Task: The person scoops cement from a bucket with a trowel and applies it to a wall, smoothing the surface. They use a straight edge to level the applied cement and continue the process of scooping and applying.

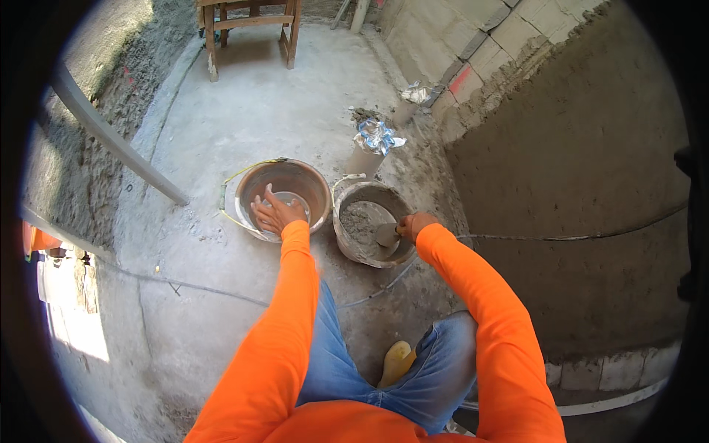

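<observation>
My left hand [275,210] is inside a brown bucket [316,188] with a yellow handle, its fingers apart over a pale, wet-looking bottom; nothing shows in its grip. My right hand [415,225] is closed on a trowel [387,235], whose blade rests in grey mortar [362,225] in a second, grey-stained bucket [341,236]. The two buckets stand side by side on the concrete floor [199,125]. Just behind them is an upright pipe [363,164] topped with crumpled foil.
A wooden stool [251,22] stands at the back. A second foil-topped pipe [405,111] is beside the block wall [495,44]. A grey pipe [129,151] slants at left. A hose [214,292] crosses the floor, and a recessed dark plastered area [561,288] lies at right.
</observation>
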Tool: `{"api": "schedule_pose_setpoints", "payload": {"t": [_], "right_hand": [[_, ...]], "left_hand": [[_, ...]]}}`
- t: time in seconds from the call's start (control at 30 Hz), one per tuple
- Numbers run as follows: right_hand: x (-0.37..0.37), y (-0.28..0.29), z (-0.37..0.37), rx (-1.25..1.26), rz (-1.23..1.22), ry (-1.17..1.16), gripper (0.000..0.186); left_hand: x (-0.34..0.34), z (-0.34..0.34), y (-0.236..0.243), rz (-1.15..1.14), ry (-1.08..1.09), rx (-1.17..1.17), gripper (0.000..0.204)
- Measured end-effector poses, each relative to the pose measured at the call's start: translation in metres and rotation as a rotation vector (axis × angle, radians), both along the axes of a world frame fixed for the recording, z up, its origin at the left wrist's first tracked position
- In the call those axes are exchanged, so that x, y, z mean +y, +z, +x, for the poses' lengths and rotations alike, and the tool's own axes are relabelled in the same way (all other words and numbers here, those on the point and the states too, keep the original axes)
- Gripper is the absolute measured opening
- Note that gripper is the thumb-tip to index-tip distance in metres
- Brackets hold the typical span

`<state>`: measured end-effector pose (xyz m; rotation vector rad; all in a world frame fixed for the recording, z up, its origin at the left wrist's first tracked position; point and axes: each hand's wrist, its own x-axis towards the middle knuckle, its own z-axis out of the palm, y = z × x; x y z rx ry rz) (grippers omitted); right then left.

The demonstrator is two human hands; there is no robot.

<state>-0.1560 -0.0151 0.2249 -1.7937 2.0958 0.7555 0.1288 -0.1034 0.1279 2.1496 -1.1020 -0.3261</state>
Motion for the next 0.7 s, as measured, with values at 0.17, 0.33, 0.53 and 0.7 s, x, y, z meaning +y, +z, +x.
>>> {"api": "schedule_pose_setpoints", "payload": {"t": [0.17, 0.33, 0.53, 0.7], "right_hand": [[-0.031, -0.028, 0.013, 0.005, -0.209, 0.273, 0.027], [-0.093, -0.02, 0.086, -0.779, -0.607, 0.272, 0.028], [-0.145, -0.104, 0.185, -0.915, -0.252, 0.328, 0.025], [-0.173, -0.166, 0.231, -0.841, -0.199, 0.44, 0.024]], "left_hand": [[-0.027, 0.073, -0.086, 0.344, 0.605, 0.772, 0.081], [-0.026, 0.1, -0.12, 0.203, 0.351, 1.033, 0.06], [0.01, 0.088, -0.046, 0.033, 0.16, 1.026, 0.045], [0.046, 0.078, -0.02, -0.274, 0.059, 0.83, 0.042]]}}
